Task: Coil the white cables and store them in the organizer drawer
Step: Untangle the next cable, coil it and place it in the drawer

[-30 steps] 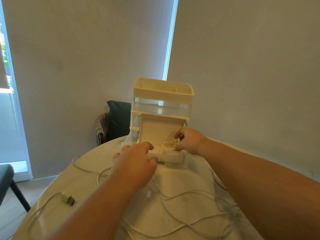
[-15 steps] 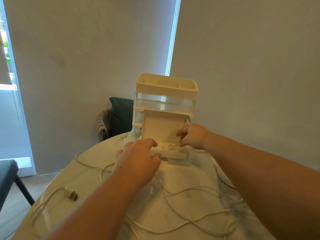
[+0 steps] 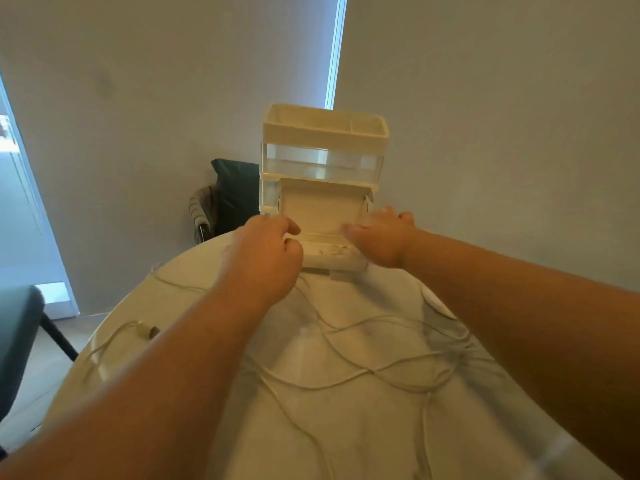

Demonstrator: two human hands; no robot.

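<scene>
Head view: coiled cable [image 3: 330,251] in drawer [image 3: 334,264], between rim-gripping left hand [image 3: 265,252] and flat-fingered right hand [image 3: 381,239].

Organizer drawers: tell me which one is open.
The bottom drawer, pulled forward with a white cable inside; the clear drawer above it sits flush, closed.

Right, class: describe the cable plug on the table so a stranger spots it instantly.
Start at the round white table, then look near its left edge. The plug lies there, the only dark-tipped stub among thin white cables.
</scene>
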